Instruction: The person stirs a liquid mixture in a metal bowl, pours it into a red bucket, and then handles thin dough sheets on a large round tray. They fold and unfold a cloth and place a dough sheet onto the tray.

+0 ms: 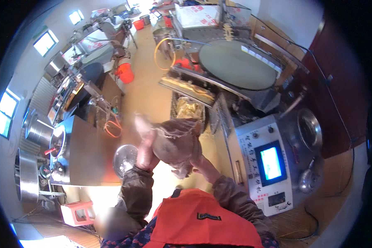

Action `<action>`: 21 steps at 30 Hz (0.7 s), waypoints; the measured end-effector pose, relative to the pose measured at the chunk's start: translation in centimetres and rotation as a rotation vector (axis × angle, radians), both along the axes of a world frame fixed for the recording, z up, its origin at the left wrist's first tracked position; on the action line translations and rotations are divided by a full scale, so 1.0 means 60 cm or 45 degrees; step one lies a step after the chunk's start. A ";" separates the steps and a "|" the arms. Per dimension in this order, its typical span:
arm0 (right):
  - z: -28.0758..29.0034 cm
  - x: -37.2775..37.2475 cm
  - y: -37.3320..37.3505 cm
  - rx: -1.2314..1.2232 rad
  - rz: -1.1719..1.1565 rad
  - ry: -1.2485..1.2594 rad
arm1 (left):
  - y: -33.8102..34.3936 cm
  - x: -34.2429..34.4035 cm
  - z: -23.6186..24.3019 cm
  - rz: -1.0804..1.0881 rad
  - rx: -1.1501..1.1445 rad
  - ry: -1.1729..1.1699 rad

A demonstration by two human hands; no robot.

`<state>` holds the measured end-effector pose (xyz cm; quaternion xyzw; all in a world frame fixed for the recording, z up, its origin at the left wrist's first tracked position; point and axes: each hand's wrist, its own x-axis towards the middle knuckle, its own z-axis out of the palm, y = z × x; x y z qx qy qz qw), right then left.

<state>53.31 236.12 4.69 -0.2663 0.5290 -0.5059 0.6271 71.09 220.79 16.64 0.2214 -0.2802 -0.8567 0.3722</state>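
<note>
A crumpled grey-brown cloth bundle (pixel 173 144), perhaps a bag with ragged edges, is held up between both hands at the middle of the view. My left hand (pixel 146 149) grips its left side, with the raised fingertips smeared by motion. Lower down on the right, my right hand (pixel 200 164) holds the bundle, its fingers partly hidden by it. Below and left of the bundle is a round, shiny bowl or lid (pixel 125 160).
At the right are a machine panel with a lit screen (pixel 271 162) and a large round griddle (pixel 237 66), beside a tray (pixel 186 89). At the left stand a steel counter (pixel 84 157), steel pots (pixel 27 173), a red stool (pixel 76 213) and a red bucket (pixel 125 73).
</note>
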 end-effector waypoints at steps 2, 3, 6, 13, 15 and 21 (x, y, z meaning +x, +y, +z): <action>0.001 0.066 -0.064 -0.060 -0.066 -0.286 | -0.034 0.043 -0.004 0.068 -0.097 -0.108; 0.005 0.087 -0.080 -0.122 -0.122 -0.309 | -0.051 0.072 -0.007 0.126 -0.131 -0.188; 0.017 0.107 -0.101 -0.044 -0.097 -0.149 | -0.090 0.169 -0.015 0.363 -0.526 -0.763; 0.043 0.064 -0.154 -0.122 -0.426 0.213 | -0.122 0.332 -0.072 0.045 -0.501 -1.154; 0.060 0.051 -0.176 -0.188 -0.324 0.401 | -0.119 0.354 -0.102 0.134 -0.615 -0.955; 0.140 0.018 -0.200 -0.286 -0.171 0.415 | -0.134 0.398 -0.126 0.530 -0.153 -0.362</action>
